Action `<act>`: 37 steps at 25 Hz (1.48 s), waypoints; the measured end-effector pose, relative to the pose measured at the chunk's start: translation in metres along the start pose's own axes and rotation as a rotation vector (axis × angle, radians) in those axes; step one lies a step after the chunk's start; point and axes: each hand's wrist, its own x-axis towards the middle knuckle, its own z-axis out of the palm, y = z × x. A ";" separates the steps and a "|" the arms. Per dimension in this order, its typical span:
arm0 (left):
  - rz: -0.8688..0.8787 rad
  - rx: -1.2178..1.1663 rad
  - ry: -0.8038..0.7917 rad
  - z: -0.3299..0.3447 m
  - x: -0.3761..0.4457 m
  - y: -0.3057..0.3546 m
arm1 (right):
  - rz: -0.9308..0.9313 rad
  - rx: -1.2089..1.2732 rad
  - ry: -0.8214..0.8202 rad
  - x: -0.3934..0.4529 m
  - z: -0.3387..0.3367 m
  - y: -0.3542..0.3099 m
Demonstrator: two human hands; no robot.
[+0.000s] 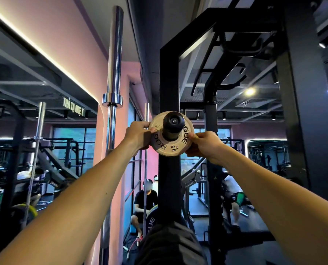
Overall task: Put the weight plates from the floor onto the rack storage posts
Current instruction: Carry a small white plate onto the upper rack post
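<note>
Now the small plate (171, 136) sits on the post (173, 124) at the frame's centre, the left hand (138, 136) and right hand (203, 145) gripping its edges; whether other plates remain cannot be judged.

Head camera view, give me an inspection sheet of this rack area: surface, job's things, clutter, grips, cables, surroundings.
Surface: black rack upright, carrying a storage post that points toward the camera.
Job's things: small tan Rogue weight plate threaded on the post, its face toward the camera.
Clutter: a larger black plate low beside the upright.
Grips: left hand holds the plate's left edge; right hand pinches its right edge.
Cables: red and black cords lie on the floor.
Surroundings: chrome barbell standing upright against a pink wall; seated person behind the rack; mirrors, other machines.
</note>
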 end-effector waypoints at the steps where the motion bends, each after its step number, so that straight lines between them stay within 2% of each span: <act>1: 0.000 -0.005 -0.016 0.001 0.001 -0.001 | 0.004 0.001 -0.006 0.001 0.000 0.001; 4: -0.009 0.002 -0.035 0.005 0.002 -0.002 | 0.023 0.017 -0.001 0.002 0.002 0.003; 7: 0.018 0.085 0.012 0.002 0.003 0.003 | 0.023 -0.042 0.043 0.001 0.004 -0.001; 10: 0.176 0.342 0.076 -0.007 -0.008 0.006 | -0.096 -0.478 0.151 -0.010 0.002 -0.002; 12: 0.268 0.377 0.069 -0.015 -0.020 0.005 | -0.222 -0.612 0.193 -0.024 0.000 0.003; 16: 0.310 0.376 0.054 -0.031 -0.034 0.012 | -0.414 -0.644 0.279 -0.039 -0.003 0.002; 19: 0.331 0.389 0.041 -0.031 -0.031 0.017 | -0.492 -0.644 0.246 -0.035 0.003 -0.008; 26: 0.430 0.446 0.029 -0.005 -0.001 -0.003 | -0.516 -0.797 0.253 0.000 0.016 -0.004; 30: 0.544 0.598 0.047 0.013 0.018 -0.021 | -0.532 -0.875 0.268 0.029 0.017 0.018; 33: 0.601 0.538 0.064 0.018 0.035 -0.036 | -0.572 -0.886 0.268 0.053 0.016 0.028; 37: 0.546 0.578 0.093 0.021 0.047 -0.042 | -0.600 -0.897 0.248 0.068 0.014 0.031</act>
